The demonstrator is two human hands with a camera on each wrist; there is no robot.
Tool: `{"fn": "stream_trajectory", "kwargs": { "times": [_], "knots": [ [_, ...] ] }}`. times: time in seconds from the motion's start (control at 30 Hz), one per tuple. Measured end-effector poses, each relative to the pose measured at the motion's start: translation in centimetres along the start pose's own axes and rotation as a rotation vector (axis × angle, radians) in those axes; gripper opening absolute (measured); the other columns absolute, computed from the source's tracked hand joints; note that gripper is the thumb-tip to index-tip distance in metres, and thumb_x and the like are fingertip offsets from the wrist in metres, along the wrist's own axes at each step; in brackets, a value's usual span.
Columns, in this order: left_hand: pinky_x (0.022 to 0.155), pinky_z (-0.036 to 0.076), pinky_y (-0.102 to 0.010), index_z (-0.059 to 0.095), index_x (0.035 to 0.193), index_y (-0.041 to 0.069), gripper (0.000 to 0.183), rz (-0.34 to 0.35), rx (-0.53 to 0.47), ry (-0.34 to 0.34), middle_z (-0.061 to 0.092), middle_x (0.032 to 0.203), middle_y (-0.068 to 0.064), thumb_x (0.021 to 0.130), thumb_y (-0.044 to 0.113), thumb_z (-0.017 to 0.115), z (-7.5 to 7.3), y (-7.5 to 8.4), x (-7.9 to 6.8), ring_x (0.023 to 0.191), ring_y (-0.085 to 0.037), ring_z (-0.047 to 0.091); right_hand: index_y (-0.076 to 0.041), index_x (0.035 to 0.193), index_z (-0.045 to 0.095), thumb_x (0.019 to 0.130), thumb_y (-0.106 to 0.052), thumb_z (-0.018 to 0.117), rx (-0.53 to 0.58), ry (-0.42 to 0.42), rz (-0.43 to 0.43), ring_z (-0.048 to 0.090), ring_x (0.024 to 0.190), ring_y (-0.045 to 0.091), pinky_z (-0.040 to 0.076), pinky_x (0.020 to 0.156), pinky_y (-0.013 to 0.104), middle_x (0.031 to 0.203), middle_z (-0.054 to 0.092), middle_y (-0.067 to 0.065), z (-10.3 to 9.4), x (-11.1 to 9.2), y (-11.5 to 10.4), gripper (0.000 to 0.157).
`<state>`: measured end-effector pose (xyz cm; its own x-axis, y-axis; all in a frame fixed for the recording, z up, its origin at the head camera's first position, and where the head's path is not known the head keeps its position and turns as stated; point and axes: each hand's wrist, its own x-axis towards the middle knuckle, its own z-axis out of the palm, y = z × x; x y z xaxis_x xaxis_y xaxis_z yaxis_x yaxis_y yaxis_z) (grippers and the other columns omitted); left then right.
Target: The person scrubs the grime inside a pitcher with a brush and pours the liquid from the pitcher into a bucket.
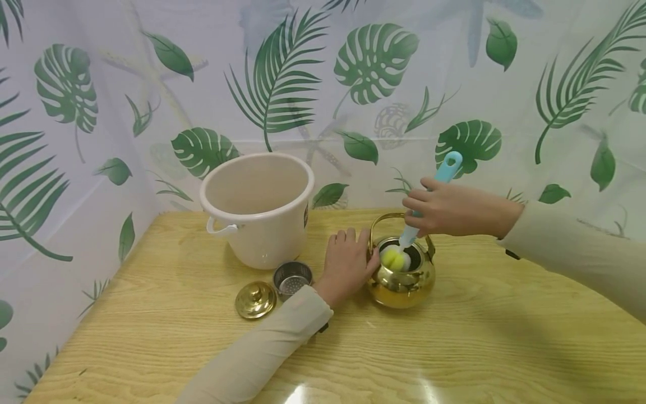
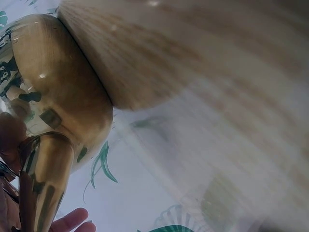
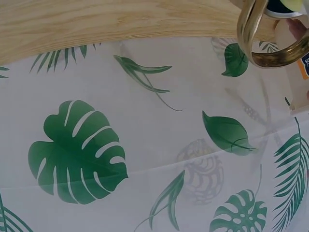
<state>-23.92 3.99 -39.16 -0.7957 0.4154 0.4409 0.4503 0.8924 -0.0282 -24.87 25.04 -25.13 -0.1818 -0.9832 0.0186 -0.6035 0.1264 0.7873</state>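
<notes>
The kettle point(image 1: 402, 296) stands on the table point(image 1: 479, 350), lid point(image 1: 255, 301) off, apparently being scrubbed inside. The right hand point(image 1: 446, 207) grips the brush point(image 1: 447, 168); the left hand point(image 1: 348, 261), fingers extended, rests against the kettle's side. Continued scrubbing would call for steady bracing.

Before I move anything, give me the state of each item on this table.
Kettle: upright, uncovered
Kettle handle: raised
Brush: gripped by the right fingers, head in the kettle opening
Lid: off the kettle, knob up
Strainer: out of the kettle, open side up
Bucket: upright, uncovered, bottom hidden inside
</notes>
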Motion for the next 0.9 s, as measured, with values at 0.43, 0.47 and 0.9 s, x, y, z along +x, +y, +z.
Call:
{"fn": "stream_trajectory", "kwargs": {
  "times": [0.43, 0.47, 0.9],
  "knots": [
    [0.081, 0.044, -0.034, 0.048, 0.115, 0.016, 0.034, -0.002, -0.016, -0.012, 0.058, 0.095, -0.005, 0.096, 0.043, 0.038, -0.02, -0.18, -0.04, 0.087, -0.021, 0.056, -0.02, 0.099, 0.064, 0.076, -0.049, 0.068, -0.052, 0.003, -0.022, 0.054, 0.093, 0.021, 0.04, 0.094, 0.046, 0.095, 0.059, 0.004, 0.39, 1.08, 0.19, 0.037],
    [0.081, 0.044, -0.034, 0.047, 0.115, 0.016, 0.034, -0.001, -0.021, -0.018, 0.058, 0.095, -0.005, 0.096, 0.043, 0.038, -0.03, -0.19, -0.02, 0.087, -0.021, 0.055, -0.02, 0.099, 0.064, 0.076, -0.048, 0.069, -0.059, 0.006, -0.024, 0.054, 0.093, 0.021, 0.039, 0.094, 0.045, 0.095, 0.059, 0.004, 0.4, 1.1, 0.23, 0.037],
    [0.079, 0.044, -0.033, 0.049, 0.114, 0.017, 0.033, 0.005, -0.015, 0.024, 0.059, 0.093, -0.005, 0.095, 0.042, 0.04, 0.09, -0.13, -0.01, 0.085, -0.021, 0.056, -0.019, 0.1, 0.066, 0.065, -0.023, 0.083, -0.056, 0.004, -0.032, 0.053, 0.092, 0.021, 0.037, 0.092, 0.041, 0.094, 0.058, 0.004, 0.31, 0.86, 0.7, 0.04]
  ]
}}
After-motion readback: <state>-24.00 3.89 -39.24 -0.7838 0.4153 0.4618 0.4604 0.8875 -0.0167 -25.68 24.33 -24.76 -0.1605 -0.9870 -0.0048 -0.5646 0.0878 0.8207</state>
